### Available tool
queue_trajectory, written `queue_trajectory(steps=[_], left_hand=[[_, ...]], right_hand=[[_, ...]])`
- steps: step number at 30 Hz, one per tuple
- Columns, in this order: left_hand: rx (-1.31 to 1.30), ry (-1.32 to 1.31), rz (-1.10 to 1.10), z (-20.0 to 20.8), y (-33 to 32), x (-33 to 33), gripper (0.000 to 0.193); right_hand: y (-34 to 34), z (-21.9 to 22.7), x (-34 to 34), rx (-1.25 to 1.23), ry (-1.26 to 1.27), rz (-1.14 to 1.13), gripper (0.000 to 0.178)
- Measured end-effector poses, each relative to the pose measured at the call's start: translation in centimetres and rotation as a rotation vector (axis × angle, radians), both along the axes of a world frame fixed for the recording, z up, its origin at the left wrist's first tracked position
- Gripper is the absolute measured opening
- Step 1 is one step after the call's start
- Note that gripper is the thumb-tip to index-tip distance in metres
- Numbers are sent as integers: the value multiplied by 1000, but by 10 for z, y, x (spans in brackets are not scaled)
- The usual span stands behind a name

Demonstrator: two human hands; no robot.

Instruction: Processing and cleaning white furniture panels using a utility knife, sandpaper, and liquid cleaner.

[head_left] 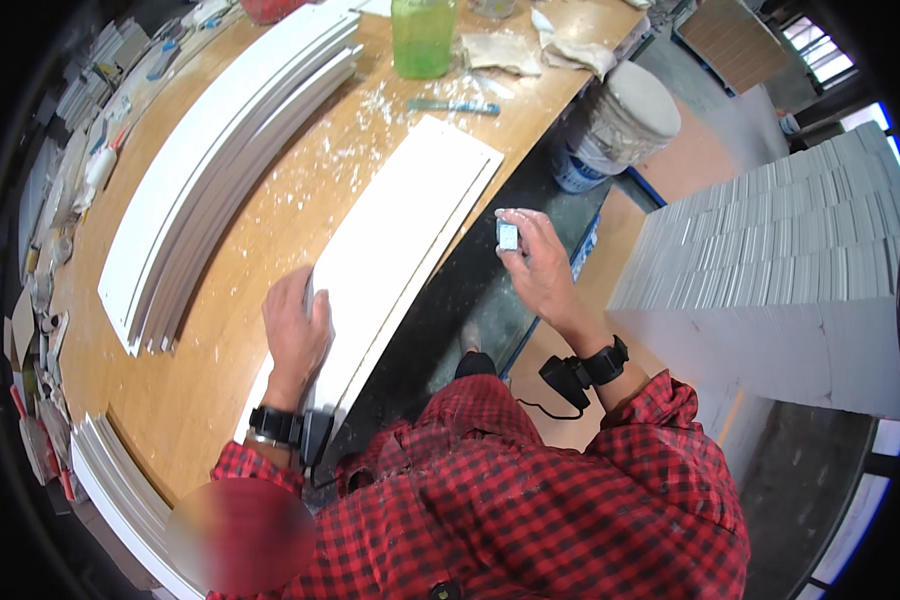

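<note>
A long white board lies along the front edge of the wooden table, slanting from lower left to upper right. My left hand is at the board's left edge, its thumb on top and its fingers curled down along the side. Beyond the table edge, to the right of the board, my right hand is raised in the air. Between its thumb and fingers it pinches a small pale-blue block, apart from the board.
Stacked white boards stand on the table at left, with another stack at lower left. A green-tinted container, a blue strip-like tool and cloths lie farther back. Right are a bucket and tall panel stacks.
</note>
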State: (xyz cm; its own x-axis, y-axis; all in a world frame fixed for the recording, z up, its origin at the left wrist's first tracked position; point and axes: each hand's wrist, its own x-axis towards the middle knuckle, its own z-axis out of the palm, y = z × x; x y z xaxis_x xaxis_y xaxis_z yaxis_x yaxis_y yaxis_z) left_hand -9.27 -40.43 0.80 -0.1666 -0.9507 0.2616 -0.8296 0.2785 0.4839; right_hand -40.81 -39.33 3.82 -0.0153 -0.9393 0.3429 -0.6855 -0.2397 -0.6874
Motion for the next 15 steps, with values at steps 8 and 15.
queue_trajectory(steps=[8,15], left_hand=[[-35,-9,71,-3,8,10,28],[82,-7,341,0,2,0,24]], right_hand=[[-163,8,-63,-249,230,-77,36],[-315,-4,-111,-166,254,-22,49]])
